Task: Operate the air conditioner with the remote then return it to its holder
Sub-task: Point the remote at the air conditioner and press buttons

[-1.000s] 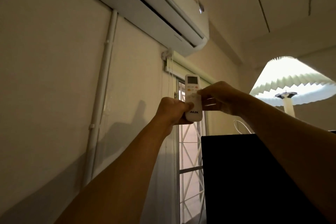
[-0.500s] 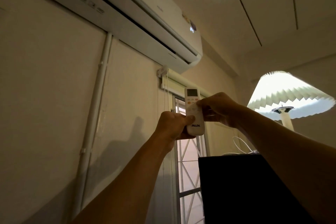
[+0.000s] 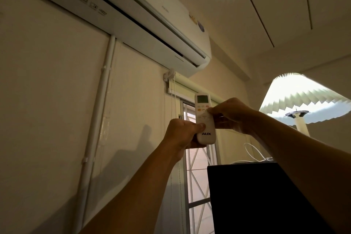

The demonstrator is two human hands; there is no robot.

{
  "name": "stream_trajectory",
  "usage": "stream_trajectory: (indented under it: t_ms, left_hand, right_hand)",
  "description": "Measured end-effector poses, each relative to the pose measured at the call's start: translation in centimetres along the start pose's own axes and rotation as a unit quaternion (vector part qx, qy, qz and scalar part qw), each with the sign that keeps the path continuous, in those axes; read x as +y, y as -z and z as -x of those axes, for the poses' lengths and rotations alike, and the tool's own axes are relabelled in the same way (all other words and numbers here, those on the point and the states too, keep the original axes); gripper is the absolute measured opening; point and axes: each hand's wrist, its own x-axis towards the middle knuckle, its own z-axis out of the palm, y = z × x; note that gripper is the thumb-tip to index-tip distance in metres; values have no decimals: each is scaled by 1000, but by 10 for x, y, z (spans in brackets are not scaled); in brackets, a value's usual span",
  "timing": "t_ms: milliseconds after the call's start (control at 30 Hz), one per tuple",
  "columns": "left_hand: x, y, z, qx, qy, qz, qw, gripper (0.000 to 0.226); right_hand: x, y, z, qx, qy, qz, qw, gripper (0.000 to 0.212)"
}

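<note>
A white remote [image 3: 205, 118] with a small screen and orange buttons stands upright in front of me, pointing up. My left hand [image 3: 182, 135] grips its lower half, thumb on its face just above the printed logo. My right hand [image 3: 231, 114] comes in from the right, its fingertips resting on the button area at the remote's right side. The white air conditioner [image 3: 133, 17] hangs on the wall above, its long dark slot showing. No holder for the remote is in view.
A white pipe [image 3: 98, 112] runs down the wall below the unit. A rolled blind and window [image 3: 197, 173] sit behind the remote. A tall black cabinet [image 3: 256, 195] stands at lower right, a lit pleated lamp [image 3: 303, 99] beyond it.
The view has tilted upward, so more of the air conditioner shows and hands, lamp and cabinet sit lower. Both hands stay on the remote in the same grip.
</note>
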Motion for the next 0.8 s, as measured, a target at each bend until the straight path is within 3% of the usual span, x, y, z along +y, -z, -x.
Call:
stream_trajectory:
  t_ms: [67, 433, 800]
  left_hand:
    - [0, 0, 0, 2, 0, 0, 1000, 31]
    - [3, 5, 1, -3, -5, 9, 1000, 11]
    - [7, 2, 6, -6, 3, 9, 1000, 32]
  right_hand:
    - [-1, -1, 0, 3, 5, 3, 1000, 12]
    - [-7, -4, 4, 6, 17, 10, 1000, 10]
    - [-13, -4, 9, 25, 12, 26, 999, 7]
